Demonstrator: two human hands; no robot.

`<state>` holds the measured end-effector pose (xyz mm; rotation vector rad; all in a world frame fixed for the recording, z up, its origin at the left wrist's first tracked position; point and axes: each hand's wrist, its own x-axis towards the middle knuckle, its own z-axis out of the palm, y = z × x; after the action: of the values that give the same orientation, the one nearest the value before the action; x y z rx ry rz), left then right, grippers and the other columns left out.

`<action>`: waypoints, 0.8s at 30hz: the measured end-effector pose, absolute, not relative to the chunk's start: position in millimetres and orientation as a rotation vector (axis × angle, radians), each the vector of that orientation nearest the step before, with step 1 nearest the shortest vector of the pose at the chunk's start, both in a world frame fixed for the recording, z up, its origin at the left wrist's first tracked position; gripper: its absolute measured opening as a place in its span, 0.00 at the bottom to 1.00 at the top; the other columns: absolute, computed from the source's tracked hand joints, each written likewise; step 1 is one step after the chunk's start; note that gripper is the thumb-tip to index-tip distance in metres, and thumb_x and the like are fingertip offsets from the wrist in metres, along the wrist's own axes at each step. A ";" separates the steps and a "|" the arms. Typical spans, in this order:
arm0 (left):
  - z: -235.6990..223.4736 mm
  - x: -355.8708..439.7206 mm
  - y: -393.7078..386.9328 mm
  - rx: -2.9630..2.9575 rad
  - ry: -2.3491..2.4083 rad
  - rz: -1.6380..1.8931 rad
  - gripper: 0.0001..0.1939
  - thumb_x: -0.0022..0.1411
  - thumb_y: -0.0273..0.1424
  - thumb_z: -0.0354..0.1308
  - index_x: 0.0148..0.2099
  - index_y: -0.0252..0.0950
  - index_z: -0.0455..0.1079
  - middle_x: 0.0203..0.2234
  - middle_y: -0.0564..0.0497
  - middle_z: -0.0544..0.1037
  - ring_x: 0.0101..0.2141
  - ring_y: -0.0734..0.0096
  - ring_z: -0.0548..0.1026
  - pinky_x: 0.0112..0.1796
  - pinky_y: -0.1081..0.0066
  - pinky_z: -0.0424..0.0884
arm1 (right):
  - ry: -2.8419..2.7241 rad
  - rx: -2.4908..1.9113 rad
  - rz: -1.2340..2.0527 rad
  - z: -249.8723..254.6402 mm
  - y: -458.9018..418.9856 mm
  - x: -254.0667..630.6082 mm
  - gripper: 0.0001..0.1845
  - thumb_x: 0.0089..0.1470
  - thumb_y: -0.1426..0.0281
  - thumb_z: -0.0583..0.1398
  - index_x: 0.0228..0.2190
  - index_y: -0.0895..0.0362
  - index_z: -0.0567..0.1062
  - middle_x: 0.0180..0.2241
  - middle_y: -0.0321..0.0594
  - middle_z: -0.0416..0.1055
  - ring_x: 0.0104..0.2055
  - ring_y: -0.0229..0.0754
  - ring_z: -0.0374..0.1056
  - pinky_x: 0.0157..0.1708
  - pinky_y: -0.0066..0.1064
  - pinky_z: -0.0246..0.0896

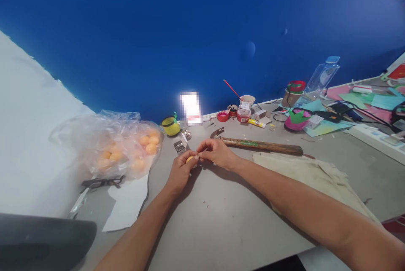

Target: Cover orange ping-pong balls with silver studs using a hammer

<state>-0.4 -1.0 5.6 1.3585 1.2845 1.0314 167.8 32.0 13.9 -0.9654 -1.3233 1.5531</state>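
Left of the hammer [262, 146], the left hand [180, 172] is pinching a round yellow piece [189, 159], probably light, smooth, best held by its sides, while the right hand [218, 153] is bunching fingertips alongside, hold unclear.

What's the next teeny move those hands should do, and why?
Probably steady the yellow-orange ball with the left hand and press gently with the right hand: the left fingers already grip it, and the right fingertips are right beside it. Whether they pinch something tiny is too small to tell.
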 end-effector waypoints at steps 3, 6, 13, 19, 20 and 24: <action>3.0 -1.5 0.8 1.334 1.298 1.046 0.12 0.57 0.41 0.64 0.32 0.36 0.76 0.23 0.52 0.73 0.26 0.72 0.65 0.27 0.73 0.58 | -1.352 -0.970 1.521 13.9 31.4 168.2 0.06 0.43 0.76 0.67 0.28 0.58 0.78 0.20 0.32 0.74 0.23 0.33 0.68 0.24 0.23 0.61; 0.6 -2.2 2.9 1.273 1.276 1.090 0.13 0.56 0.40 0.67 0.30 0.36 0.75 0.23 0.51 0.73 0.25 0.72 0.65 0.27 0.73 0.59 | -1.379 -0.963 1.474 12.0 31.3 167.7 0.06 0.44 0.76 0.65 0.29 0.58 0.79 0.21 0.32 0.74 0.24 0.33 0.68 0.24 0.23 0.60; 3.2 -3.0 5.6 1.178 1.222 1.148 0.13 0.51 0.38 0.71 0.26 0.35 0.75 0.23 0.50 0.74 0.26 0.72 0.67 0.29 0.72 0.64 | -1.520 -0.958 1.343 12.1 26.9 164.3 0.05 0.48 0.76 0.63 0.30 0.57 0.79 0.23 0.31 0.74 0.25 0.35 0.69 0.26 0.25 0.61; 0.4 -7.6 8.8 1.034 1.175 1.163 0.15 0.48 0.39 0.73 0.27 0.34 0.75 0.22 0.53 0.72 0.27 0.71 0.69 0.30 0.70 0.69 | -1.795 -0.996 0.967 13.4 22.6 163.5 0.06 0.52 0.75 0.67 0.34 0.55 0.81 0.38 0.36 0.77 0.34 0.37 0.69 0.38 0.29 0.63; 0.7 -8.0 9.0 1.022 1.171 1.158 0.15 0.48 0.40 0.73 0.28 0.33 0.75 0.23 0.53 0.72 0.27 0.70 0.69 0.31 0.70 0.70 | -1.825 -1.003 0.939 12.8 23.2 163.7 0.06 0.53 0.74 0.68 0.35 0.55 0.82 0.37 0.36 0.77 0.35 0.37 0.69 0.39 0.30 0.63; 2.0 -9.4 9.1 1.024 1.186 1.135 0.18 0.46 0.42 0.75 0.28 0.33 0.76 0.24 0.52 0.73 0.28 0.71 0.68 0.30 0.72 0.67 | -1.896 -0.995 0.885 9.3 29.1 165.1 0.05 0.56 0.73 0.69 0.36 0.53 0.83 0.36 0.36 0.79 0.38 0.39 0.71 0.42 0.30 0.62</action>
<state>-9.4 9.1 2.0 1.0242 1.1864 1.1350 165.1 29.1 9.3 -0.9950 -1.8959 0.8853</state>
